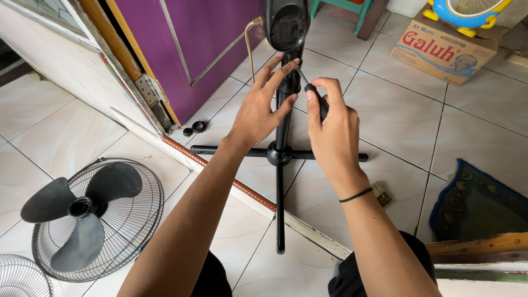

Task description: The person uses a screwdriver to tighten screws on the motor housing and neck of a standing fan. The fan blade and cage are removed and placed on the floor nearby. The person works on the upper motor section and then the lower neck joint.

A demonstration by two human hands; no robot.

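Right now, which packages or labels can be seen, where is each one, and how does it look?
Cardboard box: on the floor tiles at top right, flat brown carton with red lettering and a blue wave picture.
Label plate: on the black fan motor housing, top centre, dark; details too small to tell.
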